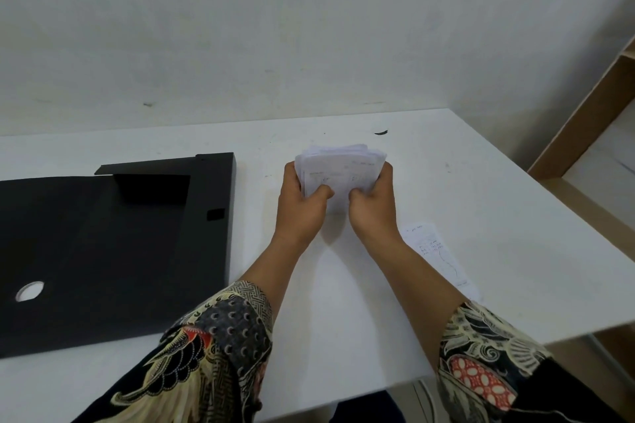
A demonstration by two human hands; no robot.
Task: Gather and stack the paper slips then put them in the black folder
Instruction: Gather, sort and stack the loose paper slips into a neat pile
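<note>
Step in hand: squaring up the gathered slips, as I read it, before they go into the folder.
Left hand: the left hand is closed on the left edge of the stack of slips, thumb pressed on the near face, fingers wrapped behind.
Right hand: the right hand mirrors it on the right edge, thumb on the front, fingers out of sight behind the paper.
Stack: held upright between both hands just above the white table, near its middle; the top edges look ragged, several slips standing proud of the rest.
Loose slip: one loose slip lies flat on the table at about 4 o'clock from the stack, just beside the right forearm, so the gathering is not finished.
Black folder: the black folder lies opened out flat at 9 o'clock from the hands, well apart from them, its raised far edge toward the wall.
How to do it well: loosen the grip a little and tap the bottom edge on the table so the high slips drop level, then tap a side edge; squeezing hard would only lock the unevenness in.
Next call: I would pick up the stray slip and lay it on the front before the last tap.
Risk: thin slips may fan out or slide free from the middle if one hand lets go while the other reaches.
Into the folder: carry the stack pinched on both faces and lay it flat on the open panel.
</note>
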